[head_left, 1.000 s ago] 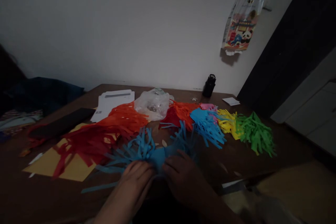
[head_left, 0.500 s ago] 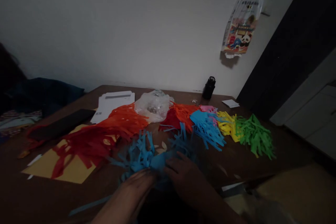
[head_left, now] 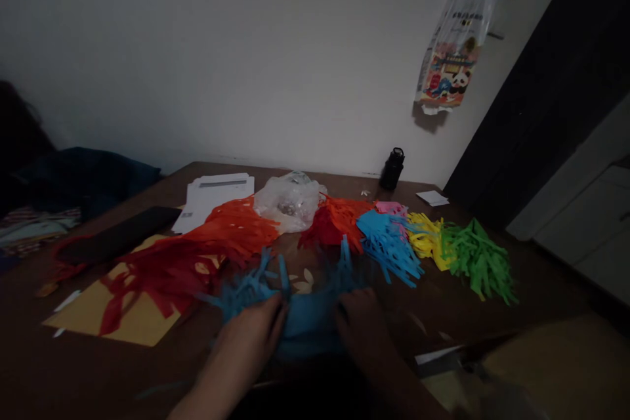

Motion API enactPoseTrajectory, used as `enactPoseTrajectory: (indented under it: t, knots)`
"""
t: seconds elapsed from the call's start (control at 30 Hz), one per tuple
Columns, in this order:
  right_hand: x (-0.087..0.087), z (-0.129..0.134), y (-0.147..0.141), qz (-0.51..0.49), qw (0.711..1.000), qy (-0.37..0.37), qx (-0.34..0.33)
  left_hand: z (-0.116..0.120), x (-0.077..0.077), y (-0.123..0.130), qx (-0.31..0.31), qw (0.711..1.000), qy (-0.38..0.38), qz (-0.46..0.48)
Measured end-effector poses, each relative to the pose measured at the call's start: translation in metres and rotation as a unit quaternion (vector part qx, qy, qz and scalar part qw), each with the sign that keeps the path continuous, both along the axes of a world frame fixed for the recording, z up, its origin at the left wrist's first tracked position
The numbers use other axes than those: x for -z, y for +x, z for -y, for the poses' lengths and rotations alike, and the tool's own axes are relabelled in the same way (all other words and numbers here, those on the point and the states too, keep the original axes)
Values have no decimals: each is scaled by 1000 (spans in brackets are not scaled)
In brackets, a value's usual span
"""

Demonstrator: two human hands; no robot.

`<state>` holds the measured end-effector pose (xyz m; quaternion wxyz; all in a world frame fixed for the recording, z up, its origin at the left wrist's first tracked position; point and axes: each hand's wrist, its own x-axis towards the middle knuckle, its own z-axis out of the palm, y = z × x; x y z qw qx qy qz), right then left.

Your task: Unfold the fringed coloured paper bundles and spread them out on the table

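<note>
Both the left hand (head_left: 252,331) and right hand (head_left: 363,323) — fingers curled around the blue fringed paper (head_left: 311,315) at the table's near side (head_left: 73,374) — have spread apart, baring more plain blue middle.

Blue fringe (head_left: 311,314), red fringe (head_left: 170,275), green fringe (head_left: 480,259): thin matt strips, paper-like. Clear bag (head_left: 290,200): crinkled translucent plastic, glossy. White sheets (head_left: 211,198): smooth matt paper. Yellow sheet (head_left: 88,317): smooth, paper-like. Bench (head_left: 408,302): brown, wood-look, dull. Black bottle (head_left: 392,170): plastic or metal, cannot tell. Hanging pouch (head_left: 453,56): printed plastic film, glossy. Wall (head_left: 246,65): matt, smooth.
</note>
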<state>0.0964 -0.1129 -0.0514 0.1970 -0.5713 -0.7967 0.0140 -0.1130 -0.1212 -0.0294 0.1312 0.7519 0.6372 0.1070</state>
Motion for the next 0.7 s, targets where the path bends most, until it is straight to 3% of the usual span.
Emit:
enactPoseTrajectory:
  t: [0.1, 0.2, 0.3, 0.4, 0.47, 0.63, 0.7]
  knots:
    - [-2, -9, -4, 41, 999, -18, 18, -8, -6, 2, -9, 998, -30, -53]
    - [-2, -11, -5, 58, 997, 39, 25, -11, -6, 1, -3, 998, -29, -60]
    - [-3, -5, -7, 36, 989, 119, -77, -13, -4, 1, -2, 997, -29, -69]
    - [-5, 3, -10, 60, 973, 104, -195, -15, -4, 1, -2, 997, -24, -75]
    - [-6, 5, -11, 94, 968, 83, -216, -15, -7, -1, 4, 997, -16, -74]
    - [-6, 0, -6, 128, 961, 69, -234, -11, -6, -5, 26, 994, 69, -85]
    - [-6, -1, -5, 128, 961, 56, -237, -8, 6, -5, 90, 981, 155, -76]
